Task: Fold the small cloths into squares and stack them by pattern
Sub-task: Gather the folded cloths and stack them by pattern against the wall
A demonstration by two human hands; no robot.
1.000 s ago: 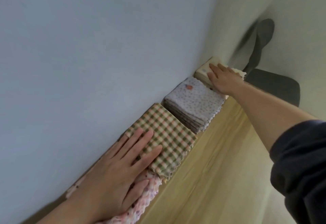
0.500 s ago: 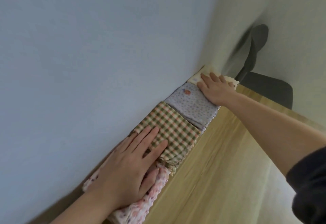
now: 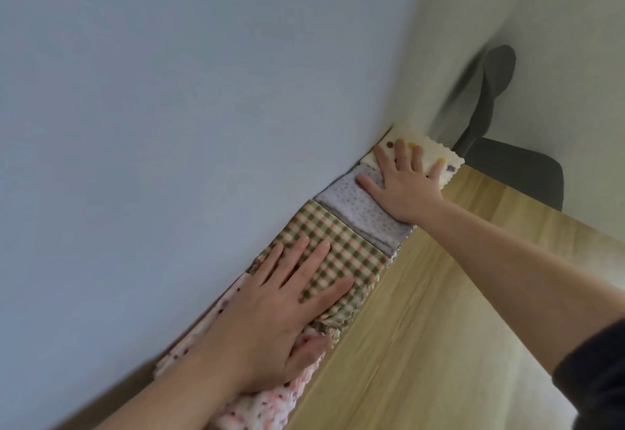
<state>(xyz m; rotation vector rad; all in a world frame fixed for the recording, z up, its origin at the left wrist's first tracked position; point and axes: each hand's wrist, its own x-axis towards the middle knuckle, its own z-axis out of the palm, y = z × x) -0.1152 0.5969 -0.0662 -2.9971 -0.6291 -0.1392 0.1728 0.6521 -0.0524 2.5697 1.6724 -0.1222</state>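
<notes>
Four stacks of folded cloths line the wall on the wooden table (image 3: 422, 328). Nearest lies a white stack with pink flowers (image 3: 267, 406), then a green and pink checked stack (image 3: 351, 253), a lilac dotted stack (image 3: 358, 206), and a cream stack with coloured dots (image 3: 436, 152) in the corner. My left hand (image 3: 280, 308) lies flat with straight fingers across the flowered and checked stacks. My right hand (image 3: 402, 182) presses flat, fingers spread, over the lilac and cream stacks.
A pale blue wall (image 3: 169, 125) runs directly behind the stacks. A dark grey chair (image 3: 507, 165) stands past the table's far end by the cream wall. Bare tabletop stretches to the right of the stacks.
The view has shifted. My right hand has slid nearer and spread, now spanning the lilac and cream stacks. My left hand stays flat on the checked and flowered stacks.
</notes>
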